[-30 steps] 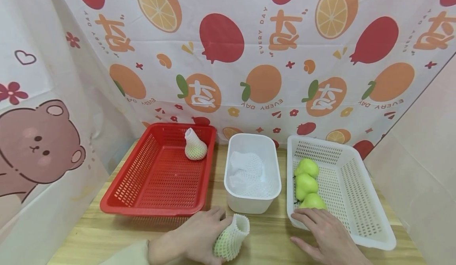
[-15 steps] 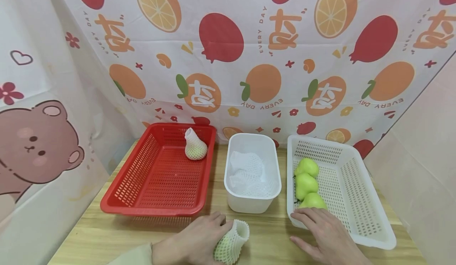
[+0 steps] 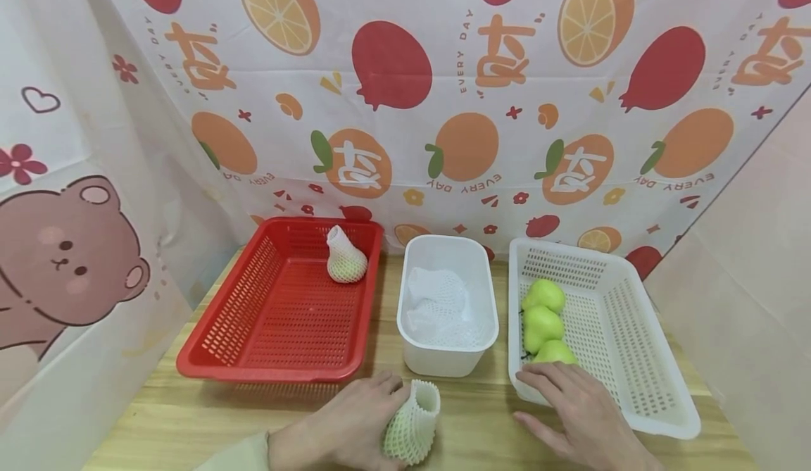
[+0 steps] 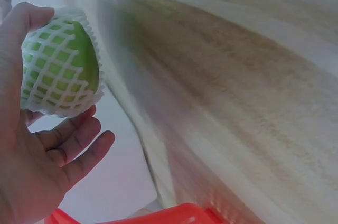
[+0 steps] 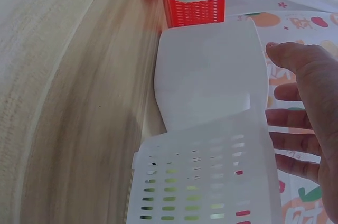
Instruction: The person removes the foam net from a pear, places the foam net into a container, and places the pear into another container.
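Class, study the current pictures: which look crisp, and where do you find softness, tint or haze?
Head view: evenly lit, netted pear crisp; left wrist view: hazy, wooden tabletop soft, tinged reddish near the red basket; right wrist view: hazy too, white tub pale, almost featureless.

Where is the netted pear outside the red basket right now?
In the head view, the netted pear is at the bottom, near the centre, held in the left hand, in front of the white tub.

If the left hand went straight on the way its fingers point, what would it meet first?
Probably the white tub, though the height of the left hand is hard to judge.
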`<state>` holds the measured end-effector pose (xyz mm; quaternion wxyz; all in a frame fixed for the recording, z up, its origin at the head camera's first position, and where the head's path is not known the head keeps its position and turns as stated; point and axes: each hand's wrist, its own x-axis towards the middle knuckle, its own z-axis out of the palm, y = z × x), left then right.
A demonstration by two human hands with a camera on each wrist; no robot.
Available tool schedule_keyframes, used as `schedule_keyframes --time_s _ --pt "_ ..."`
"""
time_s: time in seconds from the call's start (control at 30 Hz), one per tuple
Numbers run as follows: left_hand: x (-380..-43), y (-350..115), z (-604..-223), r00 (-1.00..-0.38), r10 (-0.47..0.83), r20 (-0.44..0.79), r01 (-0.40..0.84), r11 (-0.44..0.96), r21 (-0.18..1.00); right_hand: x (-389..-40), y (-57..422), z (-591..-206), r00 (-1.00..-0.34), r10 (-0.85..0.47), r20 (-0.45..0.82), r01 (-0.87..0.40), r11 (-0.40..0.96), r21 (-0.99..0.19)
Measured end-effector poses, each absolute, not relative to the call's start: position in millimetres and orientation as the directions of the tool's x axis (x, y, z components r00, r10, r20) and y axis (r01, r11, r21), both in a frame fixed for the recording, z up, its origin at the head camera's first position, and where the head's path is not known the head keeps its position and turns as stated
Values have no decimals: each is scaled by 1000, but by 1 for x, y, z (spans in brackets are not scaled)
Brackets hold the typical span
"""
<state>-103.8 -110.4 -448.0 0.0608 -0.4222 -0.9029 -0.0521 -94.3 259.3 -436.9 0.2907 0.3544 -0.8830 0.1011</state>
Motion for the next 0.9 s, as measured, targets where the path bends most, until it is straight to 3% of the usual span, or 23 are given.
schedule_keyframes --time_s 0.23,0.47,0.9 --pt "-105 -107 -441 -640 735 222 767 627 135 -98 253 -432 -520 -573 634 -719 694 37" --pt "-106 -103 -438 -643 700 309 761 630 156 -101 242 -429 -446 -561 697 -758 651 39" --pt "-107 -93 -431 -648 619 443 748 627 218 -101 220 -428 -431 -543 720 -799 601 -25"
